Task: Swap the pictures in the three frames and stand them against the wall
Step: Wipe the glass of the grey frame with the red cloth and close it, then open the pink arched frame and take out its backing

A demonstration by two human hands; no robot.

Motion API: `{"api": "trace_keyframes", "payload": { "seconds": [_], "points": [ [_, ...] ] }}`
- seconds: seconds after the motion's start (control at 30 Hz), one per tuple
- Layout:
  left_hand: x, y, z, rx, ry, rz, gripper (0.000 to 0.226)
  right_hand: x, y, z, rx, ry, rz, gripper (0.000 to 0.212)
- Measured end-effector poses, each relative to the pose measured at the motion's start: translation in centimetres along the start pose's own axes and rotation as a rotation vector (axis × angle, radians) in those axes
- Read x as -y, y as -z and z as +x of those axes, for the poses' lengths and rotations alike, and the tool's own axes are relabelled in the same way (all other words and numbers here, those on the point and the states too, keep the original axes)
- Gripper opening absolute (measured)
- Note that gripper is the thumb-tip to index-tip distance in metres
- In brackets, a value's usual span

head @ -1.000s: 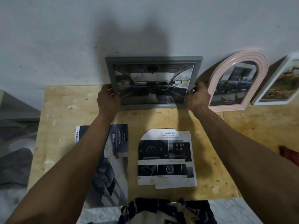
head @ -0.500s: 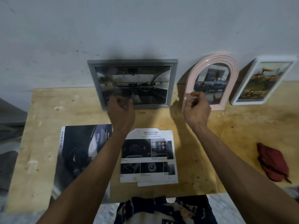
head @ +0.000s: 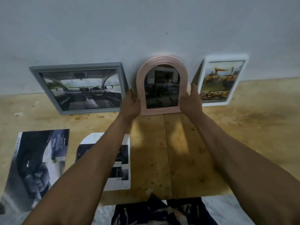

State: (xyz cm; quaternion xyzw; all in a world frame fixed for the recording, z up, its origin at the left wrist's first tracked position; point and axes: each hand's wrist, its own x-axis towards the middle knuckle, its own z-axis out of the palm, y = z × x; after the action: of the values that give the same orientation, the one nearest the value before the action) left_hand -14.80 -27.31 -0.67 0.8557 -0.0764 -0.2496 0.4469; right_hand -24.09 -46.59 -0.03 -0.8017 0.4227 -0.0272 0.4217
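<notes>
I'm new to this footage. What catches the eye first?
Two hands, left hand and right hand, hold the sides of a pink arched frame against the wall, centre. A grey frame leans left of it, a white frame right.

Narrow gaps only: grey frame [head: 78, 87] and white frame [head: 222, 79] flank the pink frame [head: 162, 85].

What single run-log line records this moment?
left hand: holds arched pink frame | right hand: holds same | grey rectangular frame, white rectangular frame: against wall
</notes>
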Motion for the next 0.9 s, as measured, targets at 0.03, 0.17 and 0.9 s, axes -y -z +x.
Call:
{"api": "trace_keyframes", "payload": {
  "seconds": [0.03, 0.17, 0.9],
  "points": [
    [-0.3, -0.5, 0.4, -0.003, 0.019, 0.001, 0.044, -0.2, 0.2, 0.4, 0.063, 0.014, 0.012, 0.064],
    [-0.5, -2.0, 0.8, -0.098, 0.102, -0.007, 0.039, -1.3, 0.9, 1.4, 0.202, 0.052, 0.031, 0.043],
    [3.0, 0.3, -16.8, -0.26, 0.319, -0.837, 0.024, -5.3, 5.4, -14.3, 0.313, 0.021, 0.612, 0.023]
  ]
}}
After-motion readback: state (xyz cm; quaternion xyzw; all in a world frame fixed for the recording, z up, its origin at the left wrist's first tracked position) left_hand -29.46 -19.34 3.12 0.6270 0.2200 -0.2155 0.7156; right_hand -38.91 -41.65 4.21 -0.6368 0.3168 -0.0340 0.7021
